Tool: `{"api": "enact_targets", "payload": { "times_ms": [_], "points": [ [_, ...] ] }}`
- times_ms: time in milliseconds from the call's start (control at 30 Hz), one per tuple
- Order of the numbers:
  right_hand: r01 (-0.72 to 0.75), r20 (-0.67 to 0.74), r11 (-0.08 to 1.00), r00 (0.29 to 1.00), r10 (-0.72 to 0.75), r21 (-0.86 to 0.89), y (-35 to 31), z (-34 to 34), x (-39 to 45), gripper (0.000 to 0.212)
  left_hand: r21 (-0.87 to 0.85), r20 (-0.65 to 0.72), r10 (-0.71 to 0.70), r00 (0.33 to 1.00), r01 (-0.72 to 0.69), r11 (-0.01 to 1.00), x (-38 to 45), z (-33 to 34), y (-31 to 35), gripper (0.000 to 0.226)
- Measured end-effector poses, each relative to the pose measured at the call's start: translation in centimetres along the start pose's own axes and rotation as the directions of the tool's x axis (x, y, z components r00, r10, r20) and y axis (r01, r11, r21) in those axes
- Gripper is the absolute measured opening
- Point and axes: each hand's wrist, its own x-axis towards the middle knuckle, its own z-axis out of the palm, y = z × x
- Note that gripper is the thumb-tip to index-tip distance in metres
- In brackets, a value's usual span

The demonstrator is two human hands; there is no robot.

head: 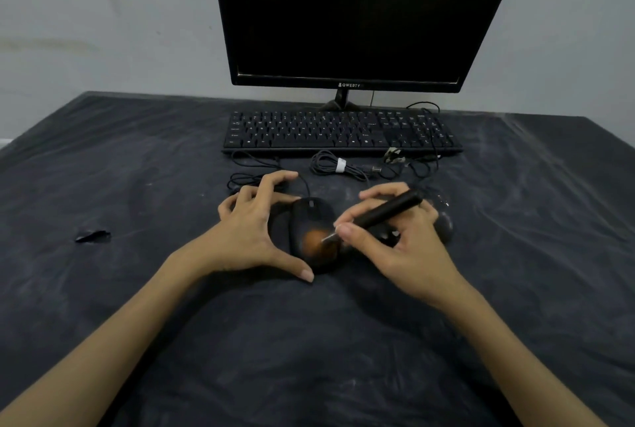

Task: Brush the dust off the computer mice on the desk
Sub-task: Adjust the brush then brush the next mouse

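A black wired mouse [311, 217] lies in the middle of the dusty black desk cover. My left hand [254, 231] cups its left side, thumb curled round its near end and fingers arched on the cloth beyond it. My right hand [395, 237] grips a brush by its black handle [388, 210]. The brush's orange-brown bristles [318, 244], blurred, lie on the rear of the mouse. A second black mouse [443, 220] sits just right of my right hand, mostly hidden behind it.
A black keyboard [340, 133] and a dark monitor [354, 14] stand behind the mice. Loose and bundled cables [338, 165] lie between keyboard and hands. A small black scrap [93, 236] lies at the left. The desk cover [137, 169] is streaked with pale dust.
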Motion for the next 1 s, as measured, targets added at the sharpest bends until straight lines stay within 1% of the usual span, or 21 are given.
{"api": "enact_targets", "payload": {
  "times_ms": [33,67,133,200,233,267,300,367,400,467,533,600,667,767,800,867,933,1000],
  "points": [
    [-0.018,0.043,0.998,0.999,0.015,0.053,0.1,0.0,0.1,0.026,-0.004,0.001,-0.001,1.0,0.001,1.0,0.0,0.0,0.0,0.122],
    [-0.029,0.054,0.998,0.998,0.026,0.064,0.2,-0.1,0.4,0.026,-0.008,0.004,-0.002,1.0,0.002,1.0,0.0,0.0,0.0,0.122],
    [-0.04,-0.009,0.999,0.999,0.04,-0.017,0.3,-0.4,1.2,0.023,-0.016,-0.002,-0.003,1.0,0.003,1.0,0.0,0.0,-0.1,0.123],
    [-0.032,-0.101,0.985,0.995,0.015,-0.168,0.1,-0.8,2.3,0.011,-0.025,-0.018,-0.003,1.0,0.003,1.0,0.0,0.1,-0.1,0.126],
    [-0.043,-0.124,0.979,0.992,0.018,-0.201,0.0,-0.9,2.7,0.008,-0.03,-0.026,-0.003,1.0,0.002,1.0,0.0,0.1,-0.2,0.128],
    [-0.065,-0.131,0.984,0.99,0.044,-0.167,-0.1,-0.9,3.1,0.009,-0.038,-0.033,-0.003,0.999,0.001,0.999,0.0,0.1,-0.2,0.131],
    [-0.085,-0.118,0.993,0.99,0.075,-0.084,-0.1,-0.8,3.4,0.012,-0.047,-0.039,-0.001,0.999,-0.001,0.999,0.0,0.1,-0.2,0.133],
    [-0.089,-0.041,0.995,0.995,0.091,0.055,-0.5,-0.2,4.0,0.02,-0.062,-0.045,0.004,0.999,-0.007,0.998,0.0,0.1,-0.3,0.136],
    [-0.077,0.02,0.996,0.997,0.076,0.048,-0.7,0.2,4.3,0.021,-0.066,-0.048,0.005,0.999,-0.008,0.998,0.0,0.1,-0.3,0.137],
    [-0.062,0.099,0.995,0.993,0.069,-0.076,-0.9,0.7,5.0,0.016,-0.071,-0.058,0.007,0.998,-0.012,0.997,0.0,0.1,-0.3,0.139],
    [-0.054,0.072,0.972,0.995,0.073,-0.23,-1.1,0.7,6.4,0.013,-0.072,-0.064,0.011,0.998,-0.016,0.997,-0.1,0.2,-0.3,0.141],
    [-0.054,0.049,0.95,0.996,0.073,-0.307,-1.2,0.6,7.3,0.008,-0.065,-0.069,0.016,0.997,-0.02,0.998,-0.1,0.3,-0.4,0.142],
    [-0.04,0.102,0.961,0.992,0.07,-0.273,-1.5,0.9,7.3,0.009,-0.06,-0.075,0.018,0.997,-0.022,0.998,0.0,0.3,-0.4,0.142],
    [0.018,0.274,0.993,0.962,0.016,-0.12,-2.3,1.2,6.2,0.008,-0.073,-0.064,0.006,0.998,-0.011,0.997,0.0,0.2,-0.3,0.142],
    [0.018,0.303,0.996,0.953,0.01,-0.092,-2.5,1.2,6.1,0.009,-0.076,-0.06,0.005,0.998,-0.01,0.997,0.0,0.2,-0.3,0.142],
    [0.039,0.27,0.99,0.963,-0.001,-0.135,-2.1,1.2,6.6,0.008,-0.07,-0.063,0.014,0.998,-0.018,0.997,0.1,0.2,-0.4,0.142],
    [0.029,0.207,0.972,0.978,0.02,-0.231,-1.6,1.2,7.4,0.007,-0.064,-0.069,0.018,0.997,-0.022,0.998,0.1,0.3,-0.4,0.143],
    [0.016,0.177,0.967,0.984,0.03,-0.256,-1.2,1.3,7.5,0.007,-0.061,-0.07,0.02,0.997,-0.025,0.998,0.1,0.3,-0.5,0.143]
  ]
}}
